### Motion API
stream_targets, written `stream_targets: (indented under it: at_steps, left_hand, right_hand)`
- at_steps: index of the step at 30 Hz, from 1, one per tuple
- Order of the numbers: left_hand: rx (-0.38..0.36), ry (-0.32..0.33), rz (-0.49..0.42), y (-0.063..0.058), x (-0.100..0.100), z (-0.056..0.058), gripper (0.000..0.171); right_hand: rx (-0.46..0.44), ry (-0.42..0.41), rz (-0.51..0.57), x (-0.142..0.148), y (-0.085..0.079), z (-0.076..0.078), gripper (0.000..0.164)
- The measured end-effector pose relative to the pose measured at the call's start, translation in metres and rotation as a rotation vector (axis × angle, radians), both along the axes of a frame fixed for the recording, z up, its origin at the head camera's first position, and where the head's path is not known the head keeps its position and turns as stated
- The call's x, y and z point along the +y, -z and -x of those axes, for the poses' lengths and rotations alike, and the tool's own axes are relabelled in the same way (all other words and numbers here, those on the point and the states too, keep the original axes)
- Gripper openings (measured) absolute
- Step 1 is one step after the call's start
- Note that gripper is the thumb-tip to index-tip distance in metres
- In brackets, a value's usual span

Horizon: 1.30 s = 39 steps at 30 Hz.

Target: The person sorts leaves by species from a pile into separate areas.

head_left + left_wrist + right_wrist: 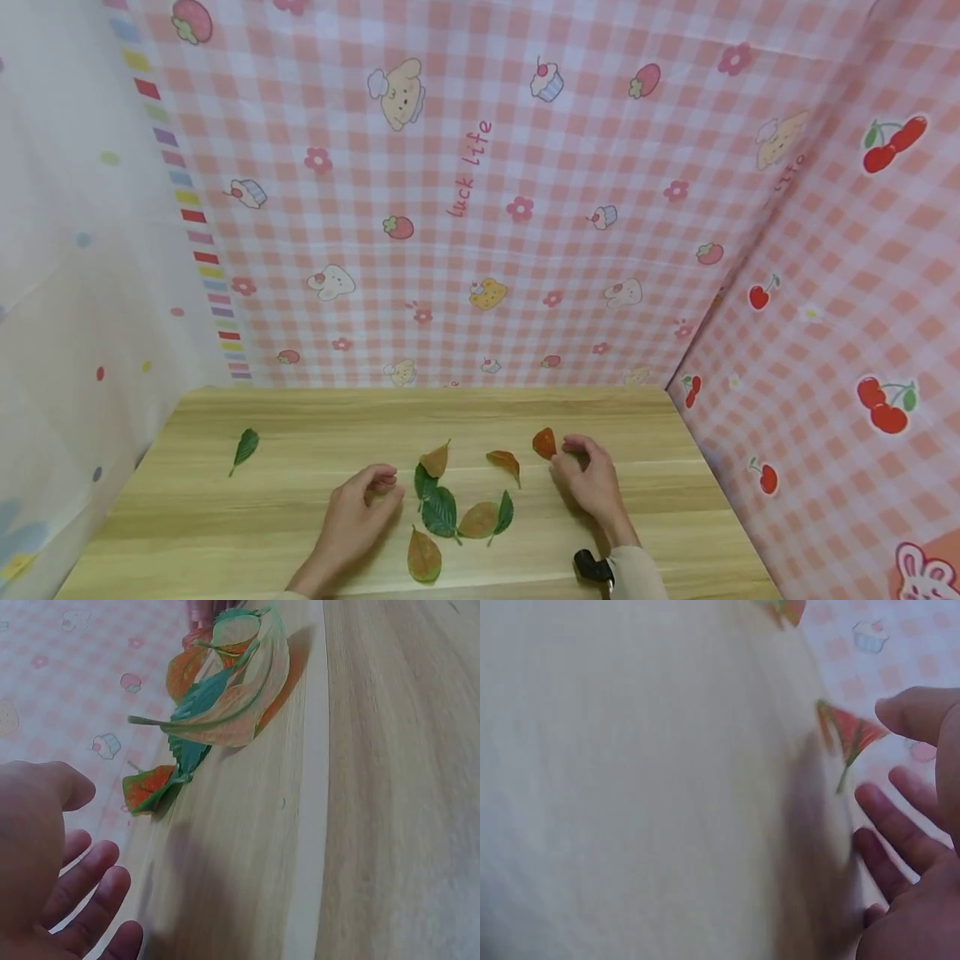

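My left hand (358, 512) is over the table with its fingers loosely bent and nothing between them. Just right of it lies a cluster of leaves: a dark green leaf (439, 511), a yellow-brown leaf (436, 460) above, and a greenish-brown leaf (424, 557) below. In the left wrist view, thumb and fingers stand apart from a red-green leaf (148, 789). My right hand (592, 483) is beside an orange-red leaf (544, 443), its thumb close to the leaf's edge. The right wrist view shows the thumb and fingers spread; whether the thumb touches the leaf, I cannot tell.
A curled orange leaf (505, 464) lies between the cluster and the right hand. Farther left is a single green leaf (244, 448). A black device (592, 567) sits at the right wrist. Pink checked cloth (480, 250) hangs behind the wooden table (300, 408).
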<state>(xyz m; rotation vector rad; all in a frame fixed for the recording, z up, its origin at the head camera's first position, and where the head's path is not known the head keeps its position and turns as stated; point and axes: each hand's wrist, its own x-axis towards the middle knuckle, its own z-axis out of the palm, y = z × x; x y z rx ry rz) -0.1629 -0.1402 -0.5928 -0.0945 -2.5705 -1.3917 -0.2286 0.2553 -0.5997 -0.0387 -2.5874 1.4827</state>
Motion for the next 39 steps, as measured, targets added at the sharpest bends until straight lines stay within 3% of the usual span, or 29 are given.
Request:
stream_targets:
  at_steps: [4, 11, 20, 27, 39]
  left_hand:
    - [-0.002, 0.006, -0.001, 0.003, 0.003, 0.002, 0.026]
    - [0.094, 0.031, 0.014, 0.013, 0.006, 0.008, 0.023]
    - [-0.086, 0.022, 0.059, -0.001, 0.014, 0.015, 0.024]
    - [-0.081, 0.023, 0.073, 0.001, 0.019, 0.023, 0.025]
    - [-0.050, 0.017, 0.104, 0.007, 0.024, 0.033, 0.021]
  right_hand:
    - [0.037, 0.021, -0.022, -0.005, -0.010, -0.009, 0.047]
    - [0.154, -0.029, -0.059, -0.030, -0.029, -0.031, 0.047]
    - [0.209, -0.162, -0.069, -0.076, -0.038, -0.058, 0.045]
    - [0.186, -0.250, -0.096, -0.106, -0.038, -0.074, 0.041]
    - [0.235, -0.407, -0.206, -0.133, -0.024, -0.093, 0.034]
